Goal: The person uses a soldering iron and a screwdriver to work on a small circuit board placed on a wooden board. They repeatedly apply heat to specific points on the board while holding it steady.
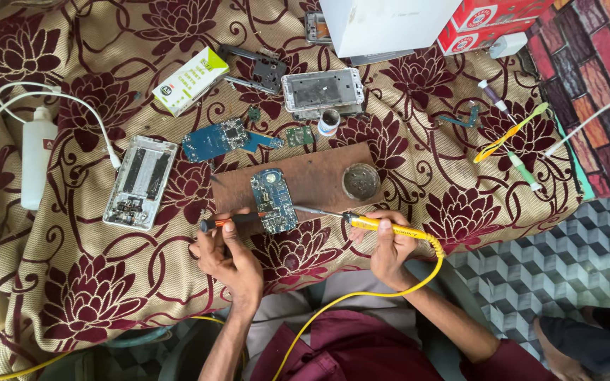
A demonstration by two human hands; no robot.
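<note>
Soldering step is underway, by the look of it: right hand [390,247] is gripping the yellow soldering iron [383,224] w/ fingers closed round the handle, tip reaching toward the blue circuit board [274,200], which is lying on the brown board [312,176] atop the floral-cloth bench [107,282]. Left hand [226,252] is pinching an orange-and-black tool [229,222] against the pcb's left edge, steadying it. Round solder-paste tin [361,181] is sitting just right of the pcb. Next move prob. calls for a steady tip on the joint w/o shifting the pcb.
</note>
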